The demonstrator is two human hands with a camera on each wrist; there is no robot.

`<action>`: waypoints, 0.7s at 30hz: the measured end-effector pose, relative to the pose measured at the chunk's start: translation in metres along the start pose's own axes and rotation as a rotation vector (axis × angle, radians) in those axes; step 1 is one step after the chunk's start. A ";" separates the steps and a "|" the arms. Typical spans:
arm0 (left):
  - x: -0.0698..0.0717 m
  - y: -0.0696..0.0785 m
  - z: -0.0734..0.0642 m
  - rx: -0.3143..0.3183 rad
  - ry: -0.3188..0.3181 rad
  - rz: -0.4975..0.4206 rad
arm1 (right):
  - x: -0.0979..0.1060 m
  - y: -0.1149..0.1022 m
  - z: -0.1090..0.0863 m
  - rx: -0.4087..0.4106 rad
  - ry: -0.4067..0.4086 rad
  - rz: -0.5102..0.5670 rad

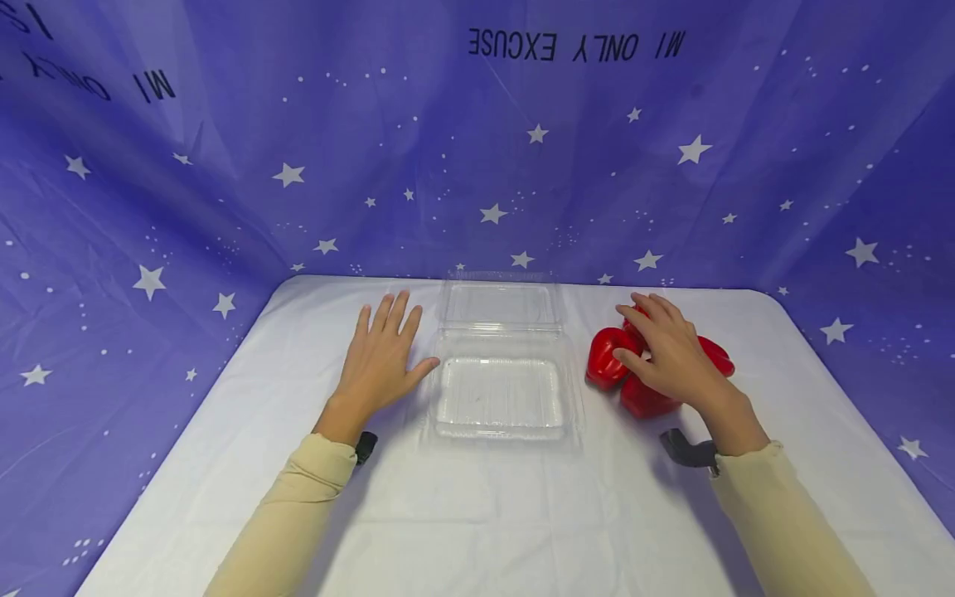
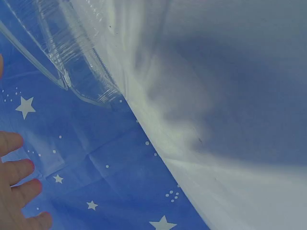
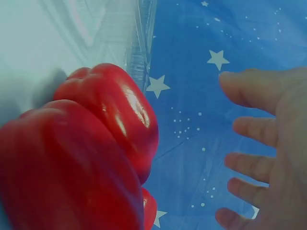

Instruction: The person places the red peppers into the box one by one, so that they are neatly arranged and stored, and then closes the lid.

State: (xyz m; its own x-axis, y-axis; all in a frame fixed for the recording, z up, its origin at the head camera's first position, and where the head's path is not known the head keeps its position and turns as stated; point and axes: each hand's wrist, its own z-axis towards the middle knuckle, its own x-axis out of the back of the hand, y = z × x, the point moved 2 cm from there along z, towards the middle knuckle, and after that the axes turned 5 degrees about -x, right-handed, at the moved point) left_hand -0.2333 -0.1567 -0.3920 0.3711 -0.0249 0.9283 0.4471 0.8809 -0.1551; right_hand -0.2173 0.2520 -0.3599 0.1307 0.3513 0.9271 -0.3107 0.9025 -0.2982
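Several red bell peppers (image 1: 610, 358) lie bunched together on the right of the white table, partly hidden by my right hand (image 1: 675, 352). That hand hovers over them with fingers spread and relaxed; in the right wrist view its fingers (image 3: 252, 167) are apart from the nearest glossy bell pepper (image 3: 112, 110) and hold nothing. A clear plastic clamshell box (image 1: 500, 394) sits in the middle, its lid (image 1: 501, 305) folded back toward the curtain. Just left of the box, my left hand (image 1: 380, 356) is spread palm down, thumb tip close to the box's left edge, with nothing in it.
A white cloth (image 1: 492, 531) covers the table. Behind it and along both sides hangs a purple-blue curtain (image 1: 418, 166) with stars and printed letters. Dark straps (image 1: 688, 450) sit at the wrists below the cream sleeves.
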 end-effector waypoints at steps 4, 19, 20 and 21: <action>0.004 -0.002 -0.012 -0.051 0.025 0.004 | 0.003 -0.004 -0.014 0.055 0.045 0.032; 0.004 -0.013 -0.074 -0.148 0.110 -0.213 | 0.002 -0.008 -0.091 0.140 0.183 0.127; 0.003 -0.014 -0.075 -0.140 0.101 -0.218 | 0.001 -0.008 -0.090 0.140 0.178 0.123; 0.002 -0.015 -0.076 -0.126 0.093 -0.226 | 0.000 -0.008 -0.089 0.141 0.170 0.119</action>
State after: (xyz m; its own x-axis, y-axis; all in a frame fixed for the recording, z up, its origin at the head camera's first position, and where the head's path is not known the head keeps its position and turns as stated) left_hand -0.1771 -0.2061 -0.4135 0.3203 -0.2627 0.9102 0.6229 0.7822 0.0065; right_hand -0.1310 0.2671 -0.3779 0.2381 0.5005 0.8323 -0.4605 0.8127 -0.3570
